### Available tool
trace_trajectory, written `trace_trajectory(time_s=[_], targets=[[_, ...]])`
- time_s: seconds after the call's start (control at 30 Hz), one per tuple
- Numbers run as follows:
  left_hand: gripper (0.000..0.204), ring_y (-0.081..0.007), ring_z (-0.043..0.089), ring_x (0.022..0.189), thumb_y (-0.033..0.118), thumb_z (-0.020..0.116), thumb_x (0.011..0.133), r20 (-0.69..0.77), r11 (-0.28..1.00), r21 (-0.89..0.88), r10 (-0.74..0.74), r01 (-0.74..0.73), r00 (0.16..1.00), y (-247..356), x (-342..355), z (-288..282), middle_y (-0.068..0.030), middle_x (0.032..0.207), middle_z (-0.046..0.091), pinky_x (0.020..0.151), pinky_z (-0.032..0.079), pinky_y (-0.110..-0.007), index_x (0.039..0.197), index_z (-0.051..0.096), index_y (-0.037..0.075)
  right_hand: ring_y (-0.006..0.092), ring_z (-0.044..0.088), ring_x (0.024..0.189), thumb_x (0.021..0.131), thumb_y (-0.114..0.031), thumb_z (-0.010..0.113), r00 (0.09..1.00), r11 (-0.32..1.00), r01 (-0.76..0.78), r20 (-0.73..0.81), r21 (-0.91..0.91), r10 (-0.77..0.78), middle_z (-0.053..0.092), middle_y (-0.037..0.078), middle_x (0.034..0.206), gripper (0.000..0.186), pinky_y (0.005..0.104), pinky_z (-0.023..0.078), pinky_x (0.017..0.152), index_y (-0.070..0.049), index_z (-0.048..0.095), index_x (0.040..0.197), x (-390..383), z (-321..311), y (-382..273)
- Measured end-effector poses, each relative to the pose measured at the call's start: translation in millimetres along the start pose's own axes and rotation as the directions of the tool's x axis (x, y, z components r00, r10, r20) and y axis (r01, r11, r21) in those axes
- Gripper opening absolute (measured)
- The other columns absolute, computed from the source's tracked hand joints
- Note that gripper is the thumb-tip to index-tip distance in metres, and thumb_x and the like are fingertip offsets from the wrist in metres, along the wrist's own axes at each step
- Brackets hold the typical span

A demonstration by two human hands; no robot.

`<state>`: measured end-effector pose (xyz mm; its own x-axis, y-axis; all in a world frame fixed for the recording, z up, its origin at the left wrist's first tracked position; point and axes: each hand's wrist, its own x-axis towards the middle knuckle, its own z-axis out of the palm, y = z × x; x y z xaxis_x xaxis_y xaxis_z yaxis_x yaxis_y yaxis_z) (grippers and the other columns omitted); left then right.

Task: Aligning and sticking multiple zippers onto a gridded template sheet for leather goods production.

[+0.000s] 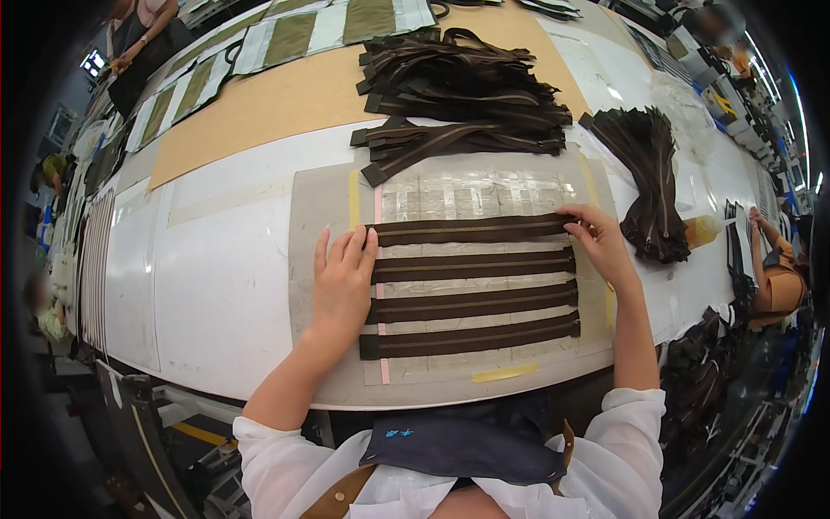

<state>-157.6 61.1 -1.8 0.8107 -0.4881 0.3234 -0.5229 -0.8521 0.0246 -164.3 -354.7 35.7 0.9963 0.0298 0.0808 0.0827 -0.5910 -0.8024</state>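
Observation:
A dark brown zipper (475,230) with a brass-coloured tooth line lies straight across the grey work board (320,195). At its left end, my left hand (343,275) rests flat with fingers stretched, the fingertips touching the dark end tab. My right hand (603,246) pinches the other end between thumb and fingers. Below it, three more brown zippers lie in parallel rows: an upper one (475,265), a middle one (475,304) and a lowest one (475,337). Their left ends sit along a pink tape strip (378,203).
A big pile of brown zippers (458,82) lies beyond the board. Another bundle (640,177) is at right, beside a bottle of yellowish liquid (705,230). Olive-and-white fabric pieces (294,41) line the far left. Other people work at the far left and right.

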Motion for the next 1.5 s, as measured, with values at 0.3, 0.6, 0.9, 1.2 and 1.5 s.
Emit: trace_trajectory(time_s=[0.3, 0.6, 0.9, 1.2, 1.5], targets=[[0.05, -0.0272, 0.055, 0.13, -0.001, 0.057, 0.088, 0.012, 1.0, -0.012, -0.01, 0.011, 1.0, 1.1, 0.9, -1.4, -0.0156, 0.138, 0.062, 0.126, 0.025, -0.053, 0.138, 0.062, -0.003, 0.0, 0.047, 0.072, 0.099, -0.001, 0.065, 0.994, 0.982, -0.086, -0.046, 0.167, 0.095, 0.065, -0.006, 0.087, 0.011, 0.0179, 0.038, 0.064, -0.003, 0.073, 0.107, 0.0, -2.4, 10.0], [0.053, -0.025, 0.057, 0.129, -0.007, 0.055, 0.086, 0.008, 0.999, -0.018, -0.032, 0.032, 0.999, 3.7, 1.7, -5.1, -0.0128, 0.138, 0.062, 0.126, 0.024, -0.052, 0.138, 0.062, -0.001, 0.0039, 0.056, 0.072, 0.096, 0.001, 0.07, 0.994, 0.995, -0.037, -0.101, -0.093, 0.028, 0.068, 0.0, 0.083, 0.006, 0.022, 0.046, 0.064, 0.004, 0.072, 0.101, -3.6, 6.5, 8.8], [0.051, -0.0251, 0.058, 0.127, -0.005, 0.058, 0.085, -0.006, 0.999, -0.016, -0.039, 0.039, 0.999, 1.7, 1.3, -2.8, -0.0123, 0.137, 0.063, 0.126, 0.026, -0.053, 0.136, 0.065, -0.001, 0.0261, 0.068, 0.077, 0.092, 0.003, 0.069, 0.986, 0.927, 0.12, -0.068, -0.356, -0.153, 0.071, 0.017, 0.088, 0.008, 0.0325, 0.052, 0.071, 0.005, 0.069, 0.099, 0.3, 7.3, -0.5], [0.051, -0.026, 0.058, 0.127, -0.006, 0.061, 0.084, -0.006, 0.999, -0.013, -0.036, 0.036, 0.999, 2.5, 0.9, -3.7, -0.0133, 0.136, 0.064, 0.125, 0.027, -0.054, 0.135, 0.066, -0.002, 0.0375, 0.068, 0.087, 0.092, 0.0, 0.068, 0.985, 0.93, 0.06, -0.13, -0.362, -0.114, 0.069, 0.018, 0.093, 0.006, 0.0422, 0.053, 0.076, 0.004, 0.066, 0.095, -1.5, 9.5, -13.9], [0.053, -0.0259, 0.058, 0.127, -0.007, 0.06, 0.083, -0.005, 0.999, -0.017, -0.032, 0.032, 0.999, 2.7, 1.8, -3.2, -0.013, 0.136, 0.064, 0.125, 0.027, -0.054, 0.136, 0.065, -0.001, 0.0376, 0.068, 0.087, 0.092, -0.001, 0.068, 0.992, 0.931, 0.079, -0.06, -0.357, -0.107, 0.07, 0.018, 0.092, 0.006, 0.0435, 0.053, 0.077, 0.004, 0.065, 0.094, -1.6, 8.3, -1.7]])
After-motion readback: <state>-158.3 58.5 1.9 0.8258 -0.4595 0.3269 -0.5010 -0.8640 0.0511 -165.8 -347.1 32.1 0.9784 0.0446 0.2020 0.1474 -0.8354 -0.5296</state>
